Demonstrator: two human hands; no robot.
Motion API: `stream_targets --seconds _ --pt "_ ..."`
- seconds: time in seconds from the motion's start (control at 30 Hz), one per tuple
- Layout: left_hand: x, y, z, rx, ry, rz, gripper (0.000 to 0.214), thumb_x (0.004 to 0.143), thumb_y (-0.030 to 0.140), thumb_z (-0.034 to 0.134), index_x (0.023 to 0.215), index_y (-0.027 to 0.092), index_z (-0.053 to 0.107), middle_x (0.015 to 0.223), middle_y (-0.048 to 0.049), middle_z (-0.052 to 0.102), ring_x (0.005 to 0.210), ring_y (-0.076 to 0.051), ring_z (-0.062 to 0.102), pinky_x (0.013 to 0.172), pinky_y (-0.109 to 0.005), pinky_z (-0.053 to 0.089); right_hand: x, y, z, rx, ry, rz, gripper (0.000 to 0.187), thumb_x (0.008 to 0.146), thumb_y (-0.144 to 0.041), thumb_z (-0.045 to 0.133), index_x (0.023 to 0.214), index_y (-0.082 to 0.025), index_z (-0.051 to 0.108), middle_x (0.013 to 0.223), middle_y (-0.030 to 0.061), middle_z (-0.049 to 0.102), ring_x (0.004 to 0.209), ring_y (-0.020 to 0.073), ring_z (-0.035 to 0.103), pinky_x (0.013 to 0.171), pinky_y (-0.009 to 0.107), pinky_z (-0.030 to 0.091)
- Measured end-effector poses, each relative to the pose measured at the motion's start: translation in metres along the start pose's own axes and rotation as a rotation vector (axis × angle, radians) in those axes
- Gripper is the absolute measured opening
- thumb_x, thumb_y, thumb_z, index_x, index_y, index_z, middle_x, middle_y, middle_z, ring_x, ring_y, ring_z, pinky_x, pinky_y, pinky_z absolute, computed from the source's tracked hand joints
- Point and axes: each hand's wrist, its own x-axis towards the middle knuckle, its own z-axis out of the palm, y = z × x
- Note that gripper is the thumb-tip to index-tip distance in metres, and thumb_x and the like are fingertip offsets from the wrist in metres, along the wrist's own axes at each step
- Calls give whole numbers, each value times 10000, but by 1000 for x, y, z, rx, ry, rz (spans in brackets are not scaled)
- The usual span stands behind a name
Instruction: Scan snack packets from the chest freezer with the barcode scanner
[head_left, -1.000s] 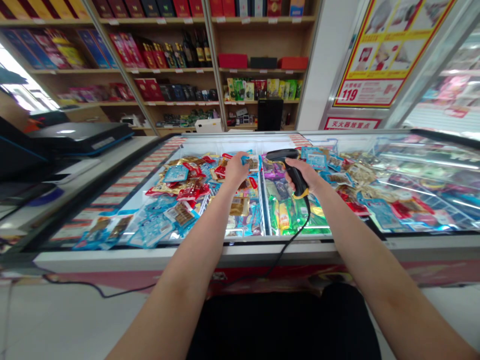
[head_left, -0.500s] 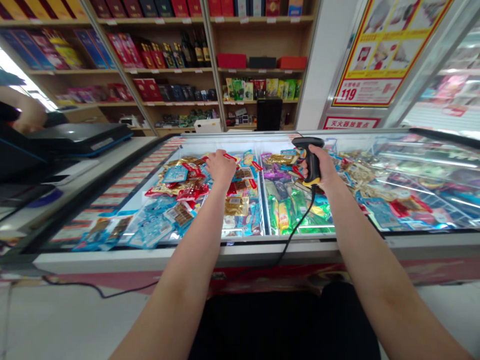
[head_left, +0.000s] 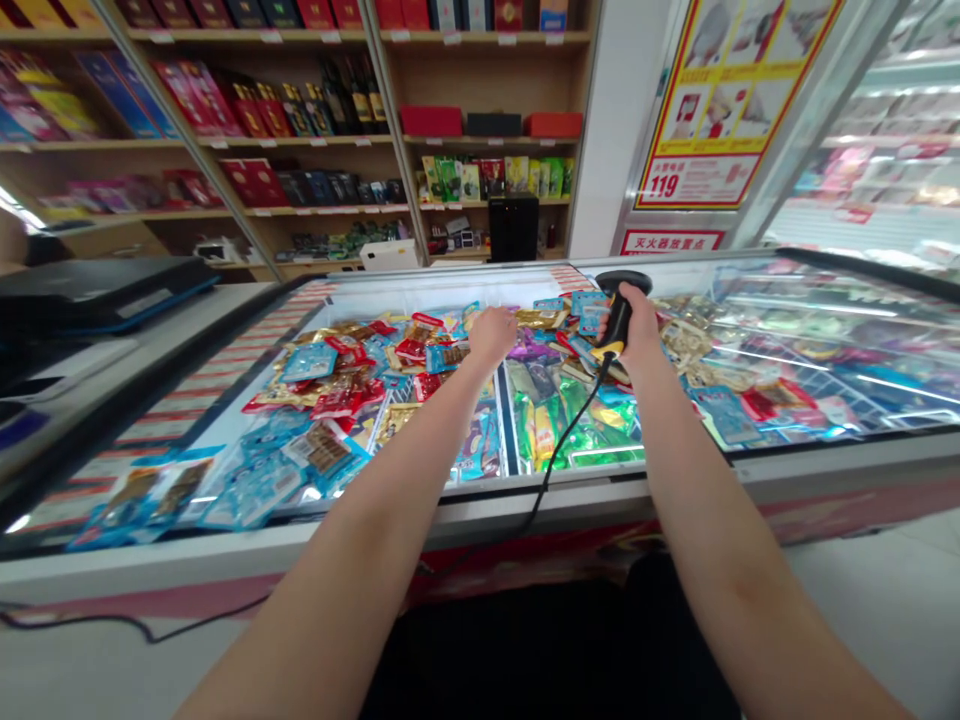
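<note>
My right hand (head_left: 642,322) is wrapped round a black and yellow barcode scanner (head_left: 618,325), held upright above the chest freezer (head_left: 420,515). From the scanner's handle a black cable (head_left: 551,465) runs down over the freezer's front edge. My left hand (head_left: 493,335) is over the divider between two compartments, its fingers curled down; what they hold, if anything, is hidden. Close to its left lie red and blue snack packets (head_left: 448,357). Purple packets (head_left: 531,347) lie just to its right, green packets (head_left: 574,415) nearer to me.
Blue packets (head_left: 154,495) rest on the freezer's left glass. A black machine (head_left: 112,295) stands on the counter at left, with part of another person at the frame's edge. Behind are shelves of boxes and bottles (head_left: 349,95). A sliding glass lid (head_left: 810,350) covers the freezer's right side.
My left hand has moved right from the left compartment to the divider, and its fingers are more curled. The scanner stays in my right hand. The view has shifted right.
</note>
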Motion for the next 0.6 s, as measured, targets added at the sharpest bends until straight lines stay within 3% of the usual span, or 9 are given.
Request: stream_targets --seconds 0.07,0.27,0.5,0.6 --pt "9 8 11 45 -51 64 367 953 256 393 1119 195 714 1200 -132 684 1136 -259 628 1003 -362 452 -2 -1 3 62 79 36 375 891 -601 537 805 -237 516 461 -37 501 340 136 480 312 249 388" --pt "37 13 33 83 -102 143 424 948 223 403 1310 191 620 1331 -152 613 1322 -270 520 1123 -403 364 -7 -3 11 107 90 62 351 921 -559 535 816 -224 516 459 -37 523 334 129 502 322 238 416" --pt "46 14 31 99 -344 72 659 954 392 457 1566 195 308 1514 -186 475 1375 -329 480 1104 -425 379 -11 0 17 128 51 50 346 928 -546 558 811 -222 524 468 -32 537 340 118 504 338 226 430" --pt "42 13 30 165 -352 109 674 905 453 532 1515 198 397 1519 -199 448 1397 -370 439 1109 -459 369 -13 2 20 131 33 53 314 948 -496 536 806 -216 535 464 -28 541 341 117 499 331 221 420"
